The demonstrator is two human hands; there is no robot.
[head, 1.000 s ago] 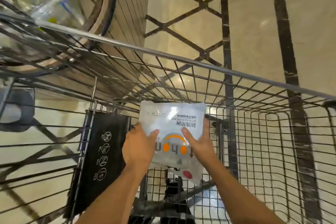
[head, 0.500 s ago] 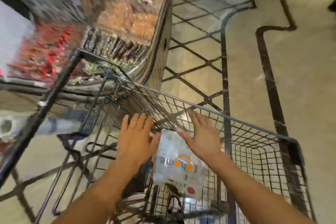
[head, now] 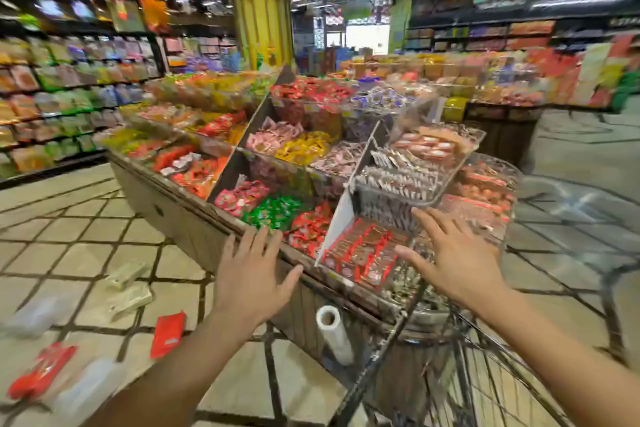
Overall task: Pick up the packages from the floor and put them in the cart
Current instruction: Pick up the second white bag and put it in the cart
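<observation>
Both hands, left point(head: 252, 282), right point(head: 453, 263), spread empty, white package released, view lifted to candy display point(head: 277, 163)

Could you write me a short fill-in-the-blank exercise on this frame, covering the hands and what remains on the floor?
1. Both the left hand and the right hand are open and hold ____.
2. The flat red package lies on the tiled ____.
3. The wire cart stands on the person's ____ side.
4. The roll of clear plastic bags hangs on the candy ____.

Missing words: nothing; floor; right; display
</observation>
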